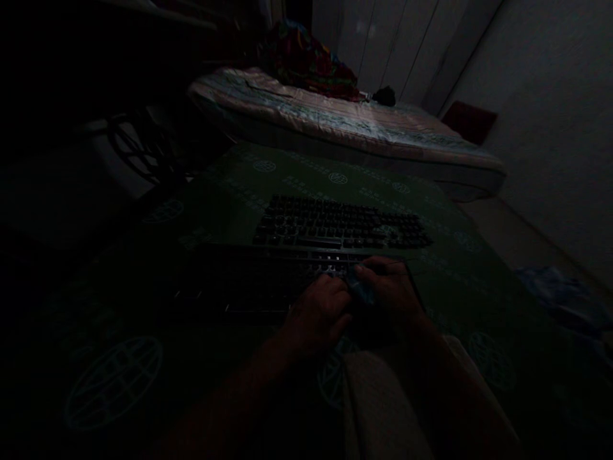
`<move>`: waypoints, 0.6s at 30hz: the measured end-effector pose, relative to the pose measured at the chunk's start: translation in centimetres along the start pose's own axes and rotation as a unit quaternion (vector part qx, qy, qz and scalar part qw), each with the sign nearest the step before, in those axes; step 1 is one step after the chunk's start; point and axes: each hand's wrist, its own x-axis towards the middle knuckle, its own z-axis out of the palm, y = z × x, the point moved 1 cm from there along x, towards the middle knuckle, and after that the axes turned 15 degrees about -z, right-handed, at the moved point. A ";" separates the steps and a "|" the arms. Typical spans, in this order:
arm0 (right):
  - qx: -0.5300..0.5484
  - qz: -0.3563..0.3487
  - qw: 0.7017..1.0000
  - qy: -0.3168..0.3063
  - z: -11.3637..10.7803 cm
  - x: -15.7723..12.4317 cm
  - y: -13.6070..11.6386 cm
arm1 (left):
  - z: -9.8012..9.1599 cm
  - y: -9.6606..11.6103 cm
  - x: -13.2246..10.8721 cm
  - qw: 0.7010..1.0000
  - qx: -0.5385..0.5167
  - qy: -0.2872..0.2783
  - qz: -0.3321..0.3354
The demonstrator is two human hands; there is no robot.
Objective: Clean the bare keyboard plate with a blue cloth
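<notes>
In dim light, a dark keyboard base (268, 291) lies on the green mat. My left hand (322, 310) rests over its right part with the fingers curled; what they hold, if anything, is hidden. Just to the right, my right hand (390, 284) is closed on a bluish cloth (361, 287), held against the base near the upper right keys. Small pale key positions (330, 259) show just above my left hand. Beyond the base, loose dark keycaps (316, 217) are laid out in rows like a keyboard, with a long space bar (318, 243) at the near side.
The green mat (215, 191) with pale globe prints covers the surface. Light fabric (378, 396) lies between my forearms. A mattress (335, 121) with a dark red patterned cloth (311, 64) stands behind. Bluish fabric (560, 294) is at the right.
</notes>
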 end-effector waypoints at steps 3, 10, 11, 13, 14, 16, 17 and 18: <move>-0.005 -0.006 1.000 -0.013 -0.1 0.1 0.2 | 0.0 0.0 0.0 1.000 -0.005 0.001 0.000; -0.015 -0.017 0.999 -0.032 -0.4 0.3 0.1 | 0.0 -0.1 0.0 1.000 -0.002 -0.003 -0.003; -0.009 -0.005 0.999 -0.036 -0.6 0.3 0.1 | 0.1 -0.1 0.0 1.000 -0.003 -0.004 -0.004; -0.001 0.025 0.999 -0.029 -1.0 0.4 0.3 | 0.1 -0.2 0.0 1.000 -0.002 -0.004 -0.003; 0.003 0.038 0.999 -0.021 -1.3 0.4 0.5 | 0.1 -0.1 0.0 1.000 -0.001 -0.001 -0.002; 0.016 0.055 0.998 -0.007 -1.9 0.4 0.9 | 0.1 -0.1 0.0 1.000 0.003 0.004 0.003; 0.026 0.061 0.998 0.001 -2.3 0.4 1.1 | 0.1 0.0 0.0 1.000 0.005 0.004 0.004; 0.038 0.065 0.997 0.008 -2.7 0.4 1.3 | 0.0 0.0 0.0 1.000 0.007 0.003 0.003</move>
